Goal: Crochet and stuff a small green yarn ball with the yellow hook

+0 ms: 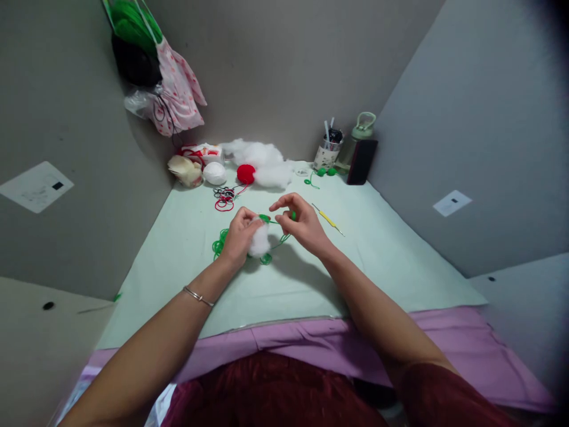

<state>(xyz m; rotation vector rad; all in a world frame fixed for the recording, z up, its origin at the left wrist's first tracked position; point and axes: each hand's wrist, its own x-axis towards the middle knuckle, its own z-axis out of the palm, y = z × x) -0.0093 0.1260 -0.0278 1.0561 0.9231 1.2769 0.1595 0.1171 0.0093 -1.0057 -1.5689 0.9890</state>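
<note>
My left hand [239,236] is closed around a tuft of white stuffing [260,242] and a small green crocheted piece [265,218] at its fingertips. My right hand [299,222] pinches green yarn, and a green strand runs between the two hands. Loose green yarn [219,244] lies in loops on the pale green table cover [186,249] under and left of my left hand. A yellow crochet hook [328,219] lies on the cover just right of my right hand, untouched.
At the back lie a pile of white stuffing [263,157], a red yarn ball [246,174], a white ball [214,173], tangled red and black thread [224,197], a cup of tools [327,153] and a water bottle [359,139]. Bags [171,98] hang on the wall.
</note>
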